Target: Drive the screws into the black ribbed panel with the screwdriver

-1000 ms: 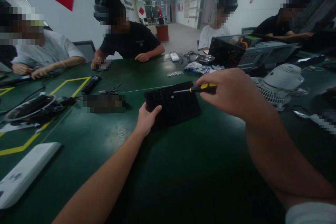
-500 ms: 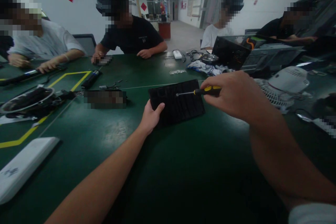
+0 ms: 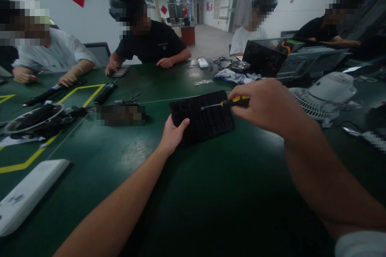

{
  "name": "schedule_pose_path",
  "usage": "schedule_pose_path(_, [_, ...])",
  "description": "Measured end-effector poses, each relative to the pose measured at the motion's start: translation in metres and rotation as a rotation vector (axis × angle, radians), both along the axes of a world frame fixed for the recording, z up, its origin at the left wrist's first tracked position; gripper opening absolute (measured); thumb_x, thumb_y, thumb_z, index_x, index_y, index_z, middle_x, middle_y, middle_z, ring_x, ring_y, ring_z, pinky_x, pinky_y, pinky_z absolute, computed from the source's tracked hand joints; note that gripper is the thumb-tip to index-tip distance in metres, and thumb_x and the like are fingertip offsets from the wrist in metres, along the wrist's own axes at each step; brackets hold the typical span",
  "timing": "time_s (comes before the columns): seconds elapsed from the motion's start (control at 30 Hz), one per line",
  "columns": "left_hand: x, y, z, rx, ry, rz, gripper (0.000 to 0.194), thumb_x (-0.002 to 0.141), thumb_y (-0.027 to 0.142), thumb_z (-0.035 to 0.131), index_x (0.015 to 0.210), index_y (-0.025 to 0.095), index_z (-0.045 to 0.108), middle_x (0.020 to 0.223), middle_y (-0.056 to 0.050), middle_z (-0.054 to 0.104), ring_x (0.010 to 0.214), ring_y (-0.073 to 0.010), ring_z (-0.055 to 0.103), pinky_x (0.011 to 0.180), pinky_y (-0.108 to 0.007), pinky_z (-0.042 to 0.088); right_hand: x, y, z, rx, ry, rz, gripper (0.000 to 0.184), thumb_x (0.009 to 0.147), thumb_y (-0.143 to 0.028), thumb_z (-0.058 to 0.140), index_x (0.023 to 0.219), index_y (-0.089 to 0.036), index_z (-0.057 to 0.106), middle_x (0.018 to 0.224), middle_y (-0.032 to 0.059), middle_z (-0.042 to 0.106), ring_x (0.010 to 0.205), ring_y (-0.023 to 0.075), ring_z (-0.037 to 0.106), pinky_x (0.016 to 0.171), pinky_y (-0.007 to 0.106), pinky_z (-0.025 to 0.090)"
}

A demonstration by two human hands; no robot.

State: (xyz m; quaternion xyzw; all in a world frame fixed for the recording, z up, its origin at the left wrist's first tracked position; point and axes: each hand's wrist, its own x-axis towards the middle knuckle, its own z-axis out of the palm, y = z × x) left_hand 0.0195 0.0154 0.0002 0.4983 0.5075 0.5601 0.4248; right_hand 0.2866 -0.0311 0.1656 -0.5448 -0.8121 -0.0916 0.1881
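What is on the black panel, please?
The left hand has its thumb on the panel, and a shiny piece at the tip of the screwdriver; what the thumb covers is hidden.

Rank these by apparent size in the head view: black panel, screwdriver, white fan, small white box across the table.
1. Black panel and white fan: too alike to rank
2. Screwdriver
3. Small white box

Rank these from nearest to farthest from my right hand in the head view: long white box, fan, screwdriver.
1. Screwdriver: gripped in the right hand.
2. Fan: just beyond, on the right.
3. Long white box: across the table, far left.
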Motion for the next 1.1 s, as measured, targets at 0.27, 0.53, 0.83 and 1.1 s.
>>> schedule_pose_path(0.27, [-0.0012, 0.0001, -0.0007, -0.002, 0.007, -0.001, 0.049, 0.084, 0.034, 0.084, 0.127, 0.02, 0.068, 0.129, -0.013, 0.078, 0.125, -0.0338, 0.074, 0.114, -0.057, 0.058, 0.0004, -0.0003, 0.0009, 0.007, -0.004, 0.004, 0.026, 0.089, -0.026, 0.069, 0.109, -0.024, 0.087, 0.098, 0.0097, 0.084, 0.092, 0.0309, 0.076, 0.086, 0.043, 0.052])
schedule_pose_path(0.53, [-0.0007, 0.0006, 0.0008, 0.003, 0.004, 0.002, 0.046, 0.083, 0.033, 0.084, 0.124, 0.02, 0.068, 0.127, -0.012, 0.079, 0.122, -0.032, 0.074, 0.113, -0.055, 0.057, 0.0021, -0.0008, 0.0002, 0.023, 0.035, 0.037, 0.026, 0.088, -0.026, 0.07, 0.107, -0.023, 0.087, 0.096, 0.0102, 0.083, 0.091, 0.031, 0.076, 0.085, 0.043, 0.052])
schedule_pose_path(0.83, [-0.0014, -0.0003, 0.0011, 0.005, -0.01, -0.004, 0.048, 0.082, 0.034, 0.086, 0.123, 0.019, 0.069, 0.126, -0.013, 0.078, 0.122, -0.0329, 0.074, 0.113, -0.056, 0.057, 0.0001, 0.0, -0.0007, 0.015, 0.004, 0.034, 0.025, 0.088, -0.024, 0.07, 0.107, -0.024, 0.087, 0.101, 0.0095, 0.085, 0.094, 0.0312, 0.076, 0.084, 0.042, 0.052])
schedule_pose_path(1.1, [-0.0012, -0.0005, 0.0021, -0.012, -0.012, -0.001, 0.045, 0.083, 0.032, 0.085, 0.123, 0.02, 0.069, 0.125, -0.012, 0.079, 0.121, -0.0333, 0.075, 0.113, -0.058, 0.058, -0.0015, -0.0019, 0.0021, 0.014, -0.044, 0.017, 0.027, 0.089, -0.025, 0.07, 0.109, -0.028, 0.087, 0.105, 0.0069, 0.085, 0.097, 0.0309, 0.076, 0.079, 0.04, 0.05])
